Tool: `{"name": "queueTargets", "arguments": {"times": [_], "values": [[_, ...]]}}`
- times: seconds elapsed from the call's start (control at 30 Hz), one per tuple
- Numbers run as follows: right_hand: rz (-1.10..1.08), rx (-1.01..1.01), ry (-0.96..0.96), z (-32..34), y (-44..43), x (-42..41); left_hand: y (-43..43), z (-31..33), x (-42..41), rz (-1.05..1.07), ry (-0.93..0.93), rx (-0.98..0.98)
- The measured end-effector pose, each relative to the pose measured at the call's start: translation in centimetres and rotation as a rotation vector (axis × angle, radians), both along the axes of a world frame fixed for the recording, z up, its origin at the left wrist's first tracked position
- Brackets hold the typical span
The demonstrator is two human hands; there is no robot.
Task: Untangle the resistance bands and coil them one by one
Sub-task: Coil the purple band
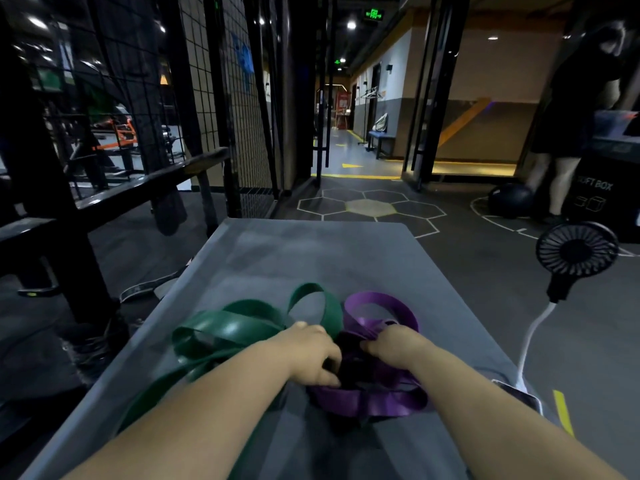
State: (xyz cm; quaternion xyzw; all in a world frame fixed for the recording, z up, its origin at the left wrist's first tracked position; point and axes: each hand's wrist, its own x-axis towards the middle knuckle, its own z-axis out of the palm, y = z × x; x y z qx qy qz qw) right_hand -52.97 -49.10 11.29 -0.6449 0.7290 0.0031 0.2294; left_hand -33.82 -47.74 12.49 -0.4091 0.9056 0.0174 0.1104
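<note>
On the grey rectangular floor mat (311, 258), towards six o'clock in the head view, two bands lie tangled together. The dark green flat rubber resistance band (228, 329) sprawls in loose loops at about eight o'clock of the tangle, with one loop standing up at twelve o'clock and one strand running down under the left forearm. The purple flat rubber resistance band (381, 308) lies at about three o'clock of the green one, touching it where the two meet in the dark middle. Its loops rise at twelve o'clock and its folded strands bunch at six o'clock.

The left hand (311, 355) is palm down on the middle of the tangle, its fingers curled into the shadowed purple folds. Motion blur hides exactly how many strands they hold. The right hand (391, 344), just at three o'clock of the left, has its fingers curled over a bundle of purple strands and grips them. The two hands are near each other but apart.

Off the mat at three o'clock, a small black round fan (576, 252) stands on the dark floor. Its white cable (530, 341) curves down to a flat dark device (519, 396) at the mat's edge. At two o'clock a person's bare legs (564, 181) stand beside a black ball (510, 199) and a black box printed "SOFT BOX" (594, 202). A black wire-mesh fence (225, 98) runs along at ten o'clock.
</note>
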Motion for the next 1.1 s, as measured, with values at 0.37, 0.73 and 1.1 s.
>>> {"name": "queueTargets", "arguments": {"times": [0.37, 0.73, 1.1], "values": [[-0.054, 0.008, -0.070, -0.5, 0.8, -0.2, 0.5, -0.1, 0.6, 0.183, 0.250, 0.057], [-0.055, -0.214, -0.150, 3.8, 1.4, -0.6, -1.2, 4.2, 4.6, 0.645, 1.451, -0.011], [-0.106, -0.052, -0.054, 3.5, 2.0, -2.2, -1.2, 3.6, 7.9, 0.914, 1.013, -0.313]]}}
